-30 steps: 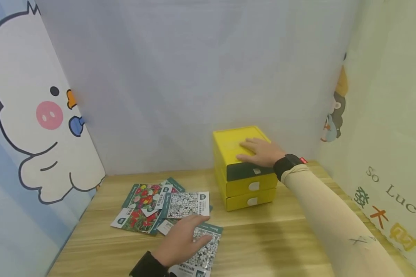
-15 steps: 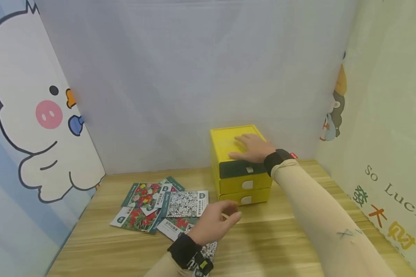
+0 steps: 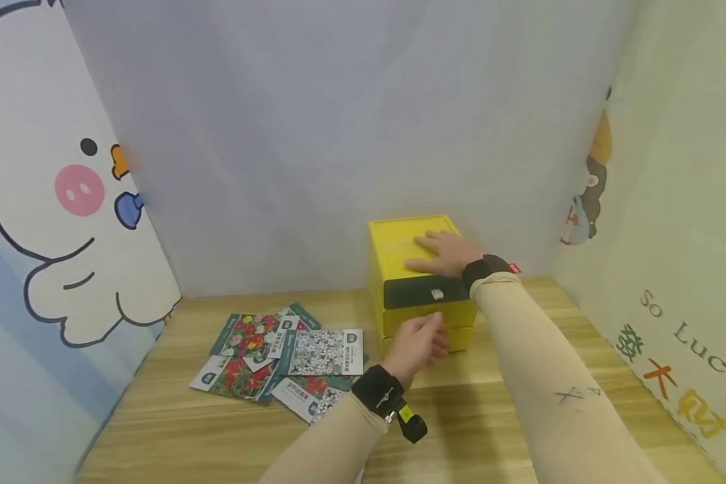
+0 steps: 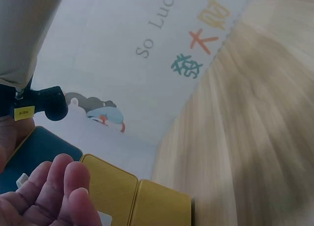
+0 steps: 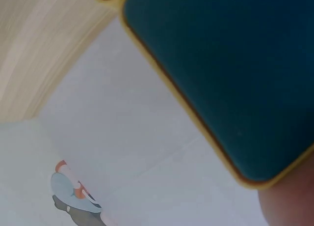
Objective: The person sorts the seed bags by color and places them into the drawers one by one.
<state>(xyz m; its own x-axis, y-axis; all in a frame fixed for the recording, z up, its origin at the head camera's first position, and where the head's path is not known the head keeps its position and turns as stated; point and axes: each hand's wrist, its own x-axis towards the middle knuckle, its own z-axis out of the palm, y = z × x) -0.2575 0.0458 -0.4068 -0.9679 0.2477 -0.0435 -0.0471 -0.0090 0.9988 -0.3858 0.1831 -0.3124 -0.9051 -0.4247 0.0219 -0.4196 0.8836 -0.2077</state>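
Note:
A small yellow drawer box (image 3: 396, 245) stands at the back of the table, with a dark green top drawer front (image 3: 408, 294) and yellow fronts below. My right hand (image 3: 450, 254) rests palm down on its lid, fingers spread; the right wrist view shows the green front (image 5: 221, 78) up close and a bit of that hand (image 5: 289, 199). Before the middle yellow drawer front (image 4: 110, 186) is my left hand (image 4: 54, 194), fingers loosely bent and holding nothing. A pale tab (image 3: 437, 294) shows on the green front. In the head view the left hand covers the middle drawer's tab.
Several flower seed packets lie overlapping left of the box, among them one with white flowers (image 3: 323, 353) and one with red and yellow flowers (image 3: 254, 336). The left forearm covers part of the nearest packet (image 3: 327, 402). A grey cloth backdrop (image 3: 278, 168) hangs behind the wooden table (image 3: 169, 430).
My left hand has moved right and forward, from over the seed packets to the front of the drawer box. My right hand has stayed on the lid, and the box has shifted slightly left.

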